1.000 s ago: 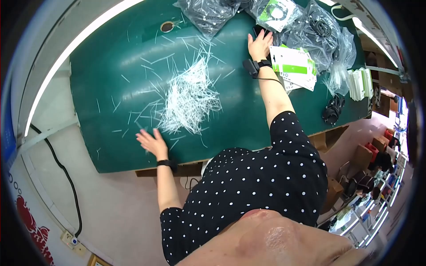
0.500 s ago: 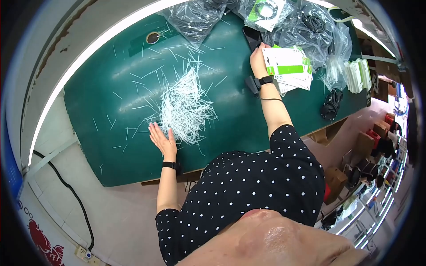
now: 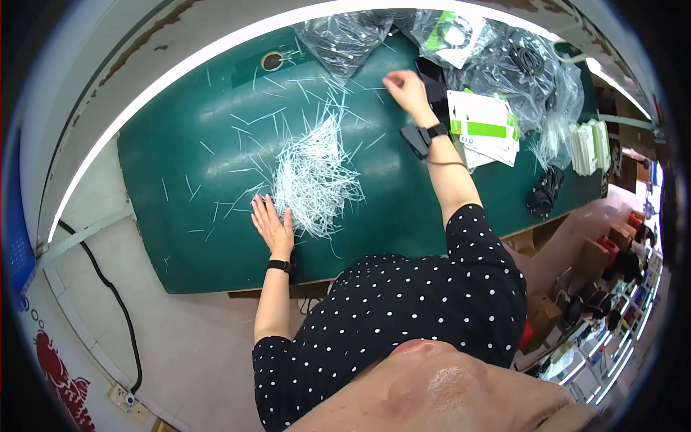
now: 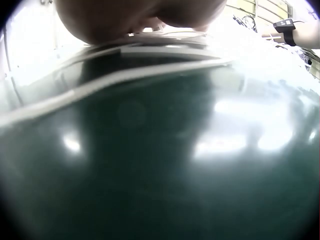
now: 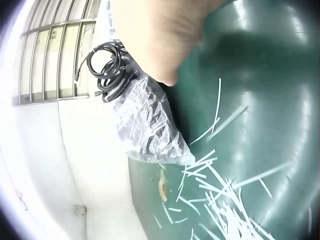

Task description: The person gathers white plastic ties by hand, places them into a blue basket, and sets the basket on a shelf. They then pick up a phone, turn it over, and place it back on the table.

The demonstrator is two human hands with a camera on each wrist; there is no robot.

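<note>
A heap of thin white strips (image 3: pixel 317 180) lies on the green table (image 3: pixel 403 209), with loose ones scattered around it. My left hand (image 3: pixel 272 229) rests flat at the heap's near left edge, fingers extended; close up, one strip (image 4: pixel 125 75) crosses the left wrist view below the hand. Above the far part of the table, my right hand (image 3: pixel 407 92) has bent fingers, near a few stray strips; I cannot tell whether it holds one. A dark phone-like object (image 3: pixel 430 70) lies just right of this hand.
Clear bags of black cables (image 3: pixel 344 43) fill the table's back. White-and-green cards (image 3: pixel 481 119) lie to the right, with a card stack (image 3: pixel 592 147) and a black cable bundle (image 3: pixel 545 193) beyond. A round hole (image 3: pixel 273 61) pierces the table's far left part.
My right hand has left the dark phone-like object and moved left, its fingers now bent. The left hand has swept inward from the left, up to the heap's edge.
</note>
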